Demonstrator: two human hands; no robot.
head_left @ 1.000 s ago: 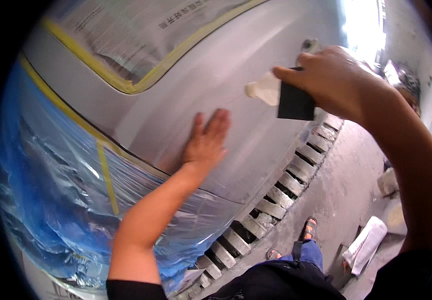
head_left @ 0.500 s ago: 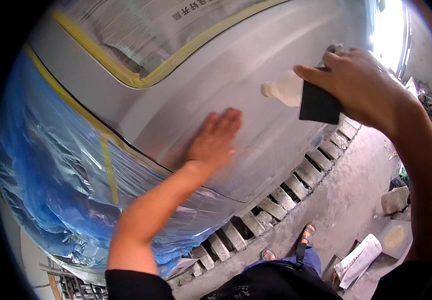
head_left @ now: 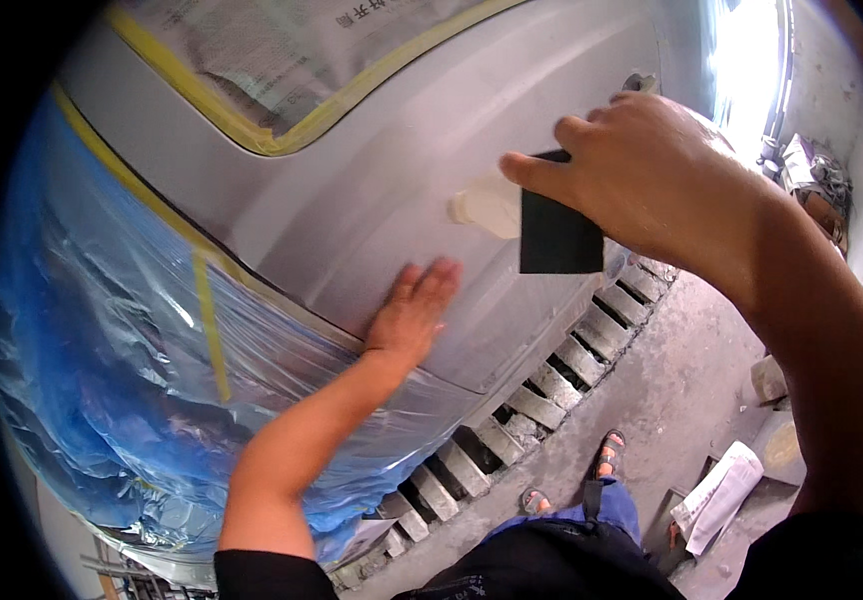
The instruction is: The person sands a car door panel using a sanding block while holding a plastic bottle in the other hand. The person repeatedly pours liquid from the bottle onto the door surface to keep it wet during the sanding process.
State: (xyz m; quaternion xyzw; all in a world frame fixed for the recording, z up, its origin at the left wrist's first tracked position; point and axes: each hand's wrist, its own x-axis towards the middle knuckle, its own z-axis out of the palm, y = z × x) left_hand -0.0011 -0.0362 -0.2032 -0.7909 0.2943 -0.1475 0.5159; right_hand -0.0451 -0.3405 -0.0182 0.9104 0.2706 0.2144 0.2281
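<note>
My left hand [head_left: 413, 312] lies flat on the grey vehicle side panel [head_left: 352, 210], fingers stretched out and slightly blurred. To its upper right, my right hand [head_left: 617, 180] grips a dark, square-cornered sheet [head_left: 562, 232] that looks like sandpaper, its thumb across the upper part. A pale, bottle-shaped thing [head_left: 492, 206] with a beige tip pokes out to the left from behind the sheet. The sheet and the hand hide the rest of it. Above the left hand is a window covered with printed paper [head_left: 282, 60], edged with yellow masking tape [head_left: 327, 122].
Blue-tinted plastic film [head_left: 102, 370] drapes the vehicle at the left. A slatted drain grate [head_left: 534, 405] runs below the panel, beside the concrete floor [head_left: 652, 370] and my sandalled feet. White papers [head_left: 720, 490] lie at the lower right, and a bundle of clutter [head_left: 817, 185] sits by the wall.
My right hand has moved left and slightly down, carrying the dark sheet and the pale thing with it. My left hand has slid a little down the panel. The view has shifted slightly.
</note>
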